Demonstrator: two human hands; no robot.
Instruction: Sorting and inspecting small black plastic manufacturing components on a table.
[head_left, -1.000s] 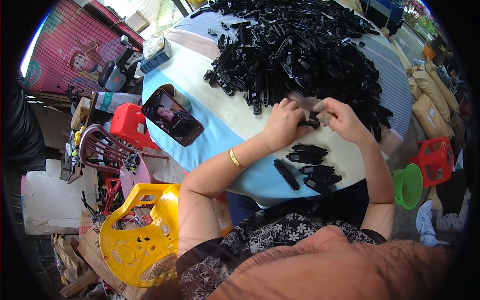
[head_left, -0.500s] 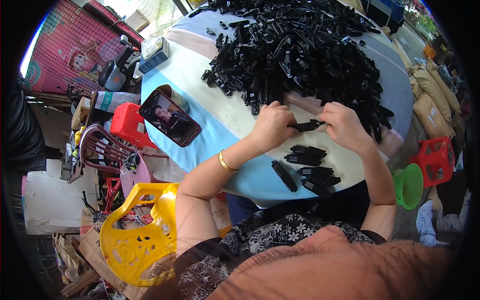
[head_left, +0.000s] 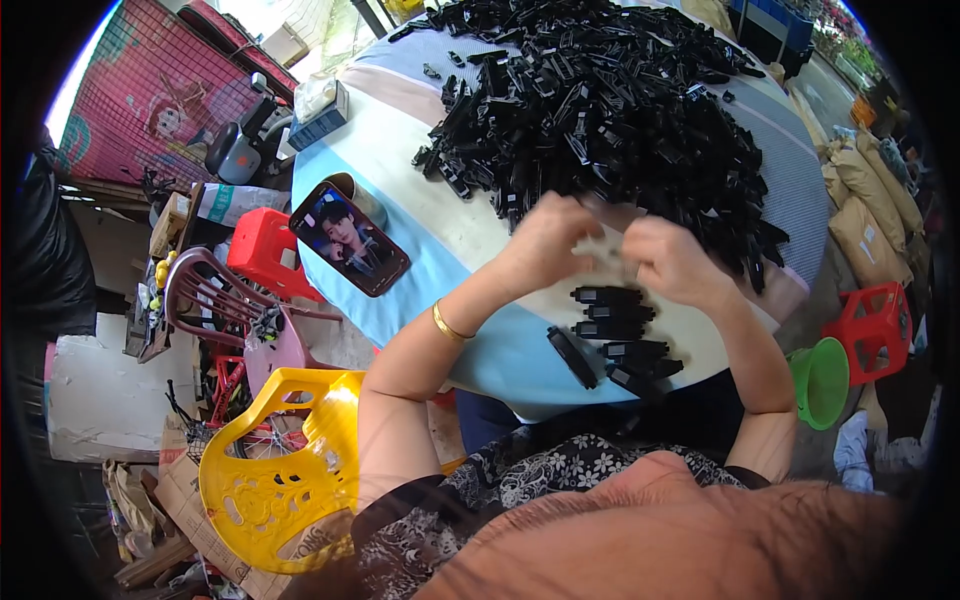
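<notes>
1. Half a second on, both hands sit slightly higher over the round table (head_left: 420,215), close to the near edge of the big heap of black plastic parts (head_left: 610,100); the black piece seen bridging the two hands earlier is now blurred and barely visible between them.

2. The left hand (head_left: 545,245), a gold bangle (head_left: 447,325) on its wrist, has its fingers curled inward and its fingertips meeting those of the other hand; motion blur hides what, if anything, it pinches, so the grip cannot be told.

3. The right hand (head_left: 675,262), at 3 o'clock of the left and just beside it, is likewise curled with its fingers drawn together; whether it clamps a part cannot be told.

4. At 6 o'clock of the hands, on the table's near rim, lies a small group of finished black pieces (head_left: 615,340): about six, five stacked in a loose column and one slanted at its 9 o'clock side.

5. The heap at 12 o'clock holds far too many parts to count.

6. One phone (head_left: 349,240) with a lit screen leans at 9 o'clock of the hands, unmoved since the earlier frame.

7. Off the table: one yellow plastic chair (head_left: 275,480) at 7 o'clock, one green funnel (head_left: 822,380) at 4 o'clock, and two red stools, one (head_left: 265,250) at 9 o'clock and one (head_left: 875,325) at 3 o'clock.
</notes>
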